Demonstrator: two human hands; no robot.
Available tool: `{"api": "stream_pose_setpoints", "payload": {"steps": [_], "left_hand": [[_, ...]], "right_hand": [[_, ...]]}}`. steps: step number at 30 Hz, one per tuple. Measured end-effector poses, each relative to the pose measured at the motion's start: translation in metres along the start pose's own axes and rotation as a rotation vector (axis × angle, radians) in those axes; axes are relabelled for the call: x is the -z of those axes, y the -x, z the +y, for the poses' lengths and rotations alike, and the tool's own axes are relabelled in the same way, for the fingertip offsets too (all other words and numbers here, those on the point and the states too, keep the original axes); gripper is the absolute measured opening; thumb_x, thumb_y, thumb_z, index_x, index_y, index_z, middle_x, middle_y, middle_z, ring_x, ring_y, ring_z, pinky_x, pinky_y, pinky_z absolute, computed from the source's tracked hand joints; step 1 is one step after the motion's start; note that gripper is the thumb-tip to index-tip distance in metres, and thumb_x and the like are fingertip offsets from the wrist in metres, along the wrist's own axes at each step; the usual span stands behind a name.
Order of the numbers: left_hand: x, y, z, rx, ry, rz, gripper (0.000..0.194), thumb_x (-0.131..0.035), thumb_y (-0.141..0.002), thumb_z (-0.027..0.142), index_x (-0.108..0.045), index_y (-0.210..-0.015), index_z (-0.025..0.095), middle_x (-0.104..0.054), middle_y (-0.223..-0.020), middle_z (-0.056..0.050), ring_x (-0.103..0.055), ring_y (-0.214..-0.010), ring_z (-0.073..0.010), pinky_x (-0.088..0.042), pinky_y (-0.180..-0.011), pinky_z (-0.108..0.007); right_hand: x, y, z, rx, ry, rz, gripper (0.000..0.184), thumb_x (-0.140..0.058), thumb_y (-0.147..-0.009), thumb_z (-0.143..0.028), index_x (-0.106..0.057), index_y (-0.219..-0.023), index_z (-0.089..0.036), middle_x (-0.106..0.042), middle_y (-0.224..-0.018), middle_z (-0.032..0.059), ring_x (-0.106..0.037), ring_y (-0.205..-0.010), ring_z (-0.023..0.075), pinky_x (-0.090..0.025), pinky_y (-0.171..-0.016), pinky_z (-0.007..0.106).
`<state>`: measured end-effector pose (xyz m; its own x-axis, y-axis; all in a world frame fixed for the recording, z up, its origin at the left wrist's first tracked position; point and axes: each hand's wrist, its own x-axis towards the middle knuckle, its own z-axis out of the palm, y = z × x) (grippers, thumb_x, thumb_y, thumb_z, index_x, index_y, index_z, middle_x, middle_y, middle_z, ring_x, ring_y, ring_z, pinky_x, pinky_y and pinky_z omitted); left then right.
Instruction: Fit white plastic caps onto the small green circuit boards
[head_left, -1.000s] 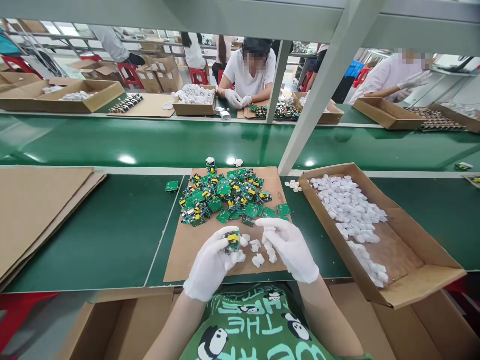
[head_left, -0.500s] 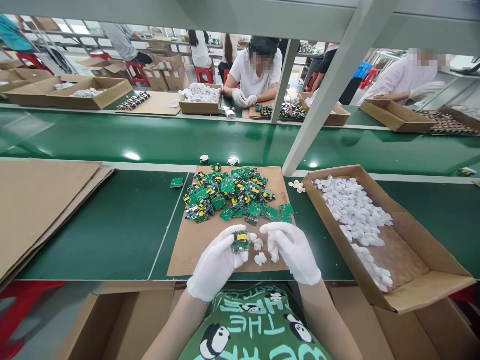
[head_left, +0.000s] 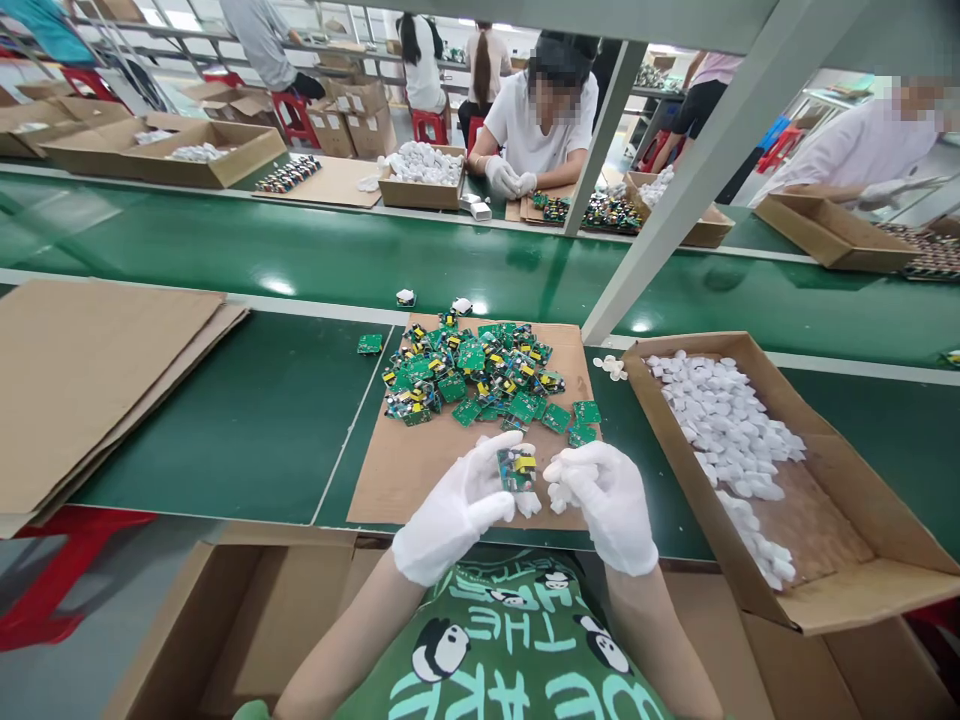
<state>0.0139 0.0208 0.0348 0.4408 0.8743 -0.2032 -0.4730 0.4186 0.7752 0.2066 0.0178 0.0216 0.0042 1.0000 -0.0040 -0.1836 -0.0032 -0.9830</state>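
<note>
In my gloved left hand (head_left: 454,515) a small green circuit board (head_left: 517,468) with a yellow component is gripped between thumb and fingers, its parts facing up. Just to its right, my gloved right hand (head_left: 615,505) has its thumb and fingertips pinched together. Whatever lies between those fingertips blends with the white glove and cannot be made out. Small white pieces (head_left: 529,504) rest on the cardboard sheet (head_left: 375,490) below the hands. Beyond them a heap of similar circuit boards (head_left: 471,357) is piled on the same sheet.
An open cardboard box (head_left: 832,510) of white pieces stands at the right. Brown cardboard sheets (head_left: 97,380) lie at the left. A slanted metal post (head_left: 675,200) rises behind the heap. Across the green belt (head_left: 337,260), a co-worker (head_left: 536,120) sits at boards and boxes.
The left hand, holding the board, has shifted slightly right toward the right hand. The right fingers have closed into a pinch near the board. The whole view has tilted a little.
</note>
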Motion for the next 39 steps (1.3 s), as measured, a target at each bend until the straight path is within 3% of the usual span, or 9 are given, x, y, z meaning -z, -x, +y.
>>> {"api": "stream_pose_setpoints", "payload": {"steps": [2,4,7,12,19,24,28,34,39], "left_hand": [[0.0,-0.002,-0.001,-0.035,-0.068,0.006,0.056,-0.078,-0.078,0.028,-0.058,-0.13,0.026,-0.064,-0.125,-0.011,-0.064,-0.074,-0.0128,-0.046,-0.062,-0.024],[0.001,-0.003,-0.003,-0.063,-0.125,0.017,0.057,-0.075,-0.082,0.038,-0.054,-0.132,0.021,-0.07,-0.095,-0.008,-0.059,-0.062,-0.0108,-0.043,-0.056,-0.023],[0.003,-0.006,-0.005,-0.075,-0.205,0.001,0.058,-0.069,-0.084,0.048,-0.05,-0.128,0.016,-0.062,-0.067,0.0,-0.052,-0.051,-0.0099,-0.038,-0.049,-0.021],[0.007,-0.006,-0.002,-0.061,-0.272,-0.036,0.053,-0.069,-0.083,0.051,-0.054,-0.12,0.017,-0.062,-0.073,-0.001,-0.057,-0.056,-0.0115,-0.04,-0.05,-0.021],[0.016,-0.004,0.006,-0.038,-0.32,-0.116,0.061,-0.065,-0.086,0.053,-0.052,-0.136,0.02,-0.065,-0.082,-0.004,-0.059,-0.058,-0.0113,-0.041,-0.052,-0.022],[0.018,-0.004,-0.002,-0.029,-0.232,-0.112,0.05,-0.06,-0.089,0.054,-0.061,-0.122,0.016,-0.061,-0.069,-0.001,-0.051,-0.045,-0.0075,-0.035,-0.044,-0.019],[0.014,-0.002,-0.005,0.074,-0.01,-0.168,0.051,-0.061,-0.087,0.056,-0.062,-0.121,0.019,-0.064,-0.082,-0.004,-0.051,-0.045,-0.0077,-0.036,-0.043,-0.021],[0.001,0.0,0.003,-0.038,-0.273,-0.045,0.037,-0.069,-0.082,0.053,-0.064,-0.081,0.016,-0.064,-0.075,-0.004,-0.055,-0.063,-0.0126,-0.043,-0.059,-0.024],[-0.008,0.002,0.003,0.013,-0.199,-0.046,0.037,-0.064,-0.084,0.054,-0.061,-0.09,0.017,-0.066,-0.076,-0.003,-0.051,-0.044,-0.0089,-0.037,-0.042,-0.022]], "right_hand": [[-0.003,-0.001,-0.006,0.011,0.013,-0.049,0.018,-0.073,-0.084,-0.037,-0.068,-0.09,-0.022,-0.076,-0.082,0.0056,-0.059,-0.05,0.0118,-0.053,-0.046,0.027],[-0.005,-0.003,-0.015,0.061,0.051,-0.143,0.018,-0.074,-0.084,-0.038,-0.07,-0.09,-0.022,-0.074,-0.099,0.0078,-0.062,-0.057,0.0118,-0.057,-0.051,0.029],[-0.009,-0.005,-0.027,0.206,0.129,-0.288,0.013,-0.072,-0.086,-0.037,-0.074,-0.094,-0.026,-0.065,-0.11,0.0065,-0.065,-0.07,0.0123,-0.061,-0.061,0.029],[-0.015,-0.003,-0.029,0.174,0.214,-0.192,0.021,-0.067,-0.091,-0.028,-0.067,-0.111,-0.031,-0.067,-0.104,0.0035,-0.066,-0.069,0.0107,-0.058,-0.057,0.023],[-0.019,-0.001,-0.021,0.157,0.407,-0.238,0.026,-0.065,-0.092,-0.032,-0.066,-0.116,-0.024,-0.073,-0.097,0.0071,-0.069,-0.073,0.0169,-0.061,-0.07,0.034],[-0.024,-0.001,-0.02,0.396,0.644,-0.21,0.014,-0.064,-0.091,-0.025,-0.069,-0.104,-0.028,-0.075,-0.095,0.004,-0.069,-0.084,0.0203,-0.057,-0.079,0.039],[-0.027,-0.004,-0.019,0.691,0.751,-0.302,0.022,-0.072,-0.085,-0.027,-0.068,-0.106,-0.031,-0.072,-0.115,0.005,-0.065,-0.104,0.0256,-0.054,-0.089,0.044],[-0.024,-0.006,-0.008,0.643,0.634,-0.332,0.041,-0.07,-0.088,-0.035,-0.056,-0.127,-0.031,-0.07,-0.111,0.0068,-0.065,-0.104,0.0242,-0.054,-0.089,0.041],[-0.021,-0.006,0.004,0.725,0.57,-0.346,0.038,-0.062,-0.093,-0.043,-0.054,-0.128,-0.032,-0.07,-0.113,0.0075,-0.064,-0.109,0.0253,-0.053,-0.093,0.044]]}}
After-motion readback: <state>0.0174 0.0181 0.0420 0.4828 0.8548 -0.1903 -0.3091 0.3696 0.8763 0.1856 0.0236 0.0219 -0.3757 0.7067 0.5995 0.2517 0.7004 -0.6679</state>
